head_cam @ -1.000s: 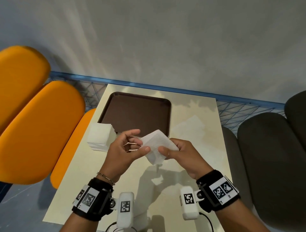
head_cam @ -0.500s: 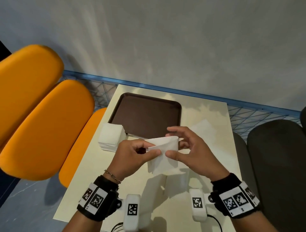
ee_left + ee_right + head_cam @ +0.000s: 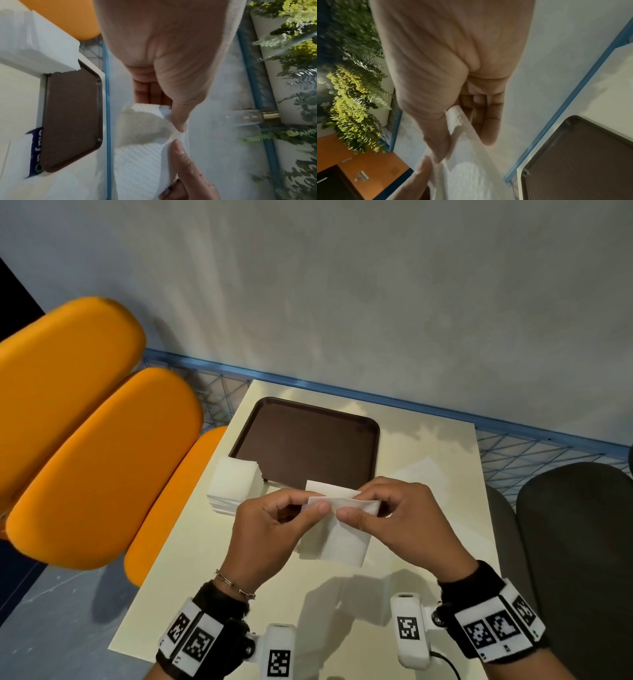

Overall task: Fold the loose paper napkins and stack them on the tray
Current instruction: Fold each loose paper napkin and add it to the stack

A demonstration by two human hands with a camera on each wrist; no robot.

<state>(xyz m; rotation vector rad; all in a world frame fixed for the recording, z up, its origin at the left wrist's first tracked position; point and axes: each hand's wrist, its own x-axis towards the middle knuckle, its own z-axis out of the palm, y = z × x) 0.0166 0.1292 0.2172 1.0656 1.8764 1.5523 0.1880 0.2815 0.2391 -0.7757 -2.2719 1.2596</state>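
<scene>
The napkin is only the small part here, so I begin from what carries everything. The table is pale cream, and it stands between orange seats on the left and dark seats on the right. On its far left part lies the brown tray, with nothing on it. A stack of white napkins sits at the tray's near left corner (in the left wrist view one corner of the stack overlaps the tray rim). By the tray's right side a flat wrapper lies on the table.

The napkin is held in the air, above the table's middle and just in front of the tray's near edge. The left hand pinches its upper edge between thumb and fingers, and the right hand pinches the same edge, so the two thumbs nearly touch. The upper part is bent over as a fold; the rest hangs down.
</scene>
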